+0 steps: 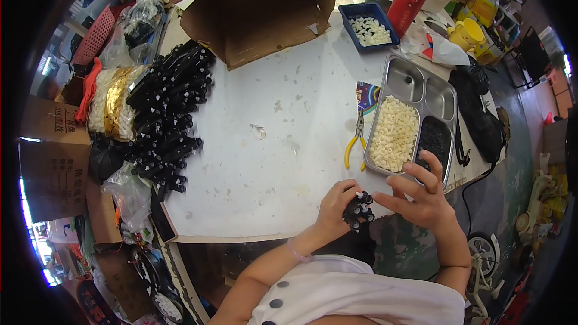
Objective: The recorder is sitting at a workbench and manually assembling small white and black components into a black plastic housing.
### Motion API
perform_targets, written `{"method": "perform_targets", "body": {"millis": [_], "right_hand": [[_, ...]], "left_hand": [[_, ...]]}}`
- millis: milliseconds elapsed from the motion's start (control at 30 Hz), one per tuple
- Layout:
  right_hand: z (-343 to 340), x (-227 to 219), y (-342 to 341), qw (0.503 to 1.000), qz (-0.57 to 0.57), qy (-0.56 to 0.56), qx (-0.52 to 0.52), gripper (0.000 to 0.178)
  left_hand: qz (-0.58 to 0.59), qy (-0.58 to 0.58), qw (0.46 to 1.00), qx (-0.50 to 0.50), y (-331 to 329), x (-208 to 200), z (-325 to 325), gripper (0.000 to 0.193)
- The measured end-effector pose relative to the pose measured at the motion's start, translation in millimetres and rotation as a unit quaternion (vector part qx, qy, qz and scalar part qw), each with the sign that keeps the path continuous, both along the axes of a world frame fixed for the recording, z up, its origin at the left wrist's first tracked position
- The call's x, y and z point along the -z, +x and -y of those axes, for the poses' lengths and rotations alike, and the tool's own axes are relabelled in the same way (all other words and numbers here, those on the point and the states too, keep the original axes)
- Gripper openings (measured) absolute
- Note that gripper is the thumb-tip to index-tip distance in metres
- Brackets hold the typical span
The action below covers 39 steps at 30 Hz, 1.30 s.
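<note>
My left hand [332,209] is closed around a small bunch of black plastic rods [359,212] at the table's front edge. Their round ends face right, and a small white piece shows at the top of one. My right hand [421,200] is just to the right, fingers apart, with one fingertip close to the rod ends; whether it touches them I cannot tell. Beyond this hand is a metal compartment tray [391,60]. It holds small cream-coloured pieces [392,135] in one section and small black pieces [431,138] in another, partly behind my fingers.
Yellow-handled pliers [355,144] lie left of the tray. A blue bin [346,15] of white pieces and a red flask [404,9] stand behind. An open cardboard box [259,24] occupies the far side. Many black rods [165,108] are piled at left beside a white bundle [108,99].
</note>
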State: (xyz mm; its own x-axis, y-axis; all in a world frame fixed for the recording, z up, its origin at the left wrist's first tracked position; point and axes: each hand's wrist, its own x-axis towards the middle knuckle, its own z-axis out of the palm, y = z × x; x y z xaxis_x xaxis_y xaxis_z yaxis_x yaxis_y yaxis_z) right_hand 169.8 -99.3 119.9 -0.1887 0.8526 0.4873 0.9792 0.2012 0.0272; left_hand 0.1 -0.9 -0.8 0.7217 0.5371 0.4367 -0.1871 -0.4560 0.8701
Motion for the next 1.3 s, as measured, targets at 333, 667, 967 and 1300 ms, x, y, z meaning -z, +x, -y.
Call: {"method": "perform_targets", "body": {"millis": [333,667,967,1300], "right_hand": [[-5.1,-1.4,2.2,0.997,-0.037,-0.047,-0.053,0.034],[-5.2,2.4,-5.6,0.999,0.017,-0.025,-0.010,0.028],[32.7,6.7,58.8,0.935,-0.178,0.026,0.306,0.009],[53.6,38.9,71.1,0.942,-0.111,-0.086,0.306,0.013]], "left_hand": [[0.006,0.016,1.000,0.006,0.7,-3.7,-1.3,0.070],[0.017,-0.016,1.000,-0.017,1.6,-4.2,-1.9,0.071],[0.003,0.004,1.000,0.013,1.0,-1.5,-0.6,0.070],[-0.006,0.042,0.999,-0.002,-1.6,-1.0,-2.8,0.059]]}}
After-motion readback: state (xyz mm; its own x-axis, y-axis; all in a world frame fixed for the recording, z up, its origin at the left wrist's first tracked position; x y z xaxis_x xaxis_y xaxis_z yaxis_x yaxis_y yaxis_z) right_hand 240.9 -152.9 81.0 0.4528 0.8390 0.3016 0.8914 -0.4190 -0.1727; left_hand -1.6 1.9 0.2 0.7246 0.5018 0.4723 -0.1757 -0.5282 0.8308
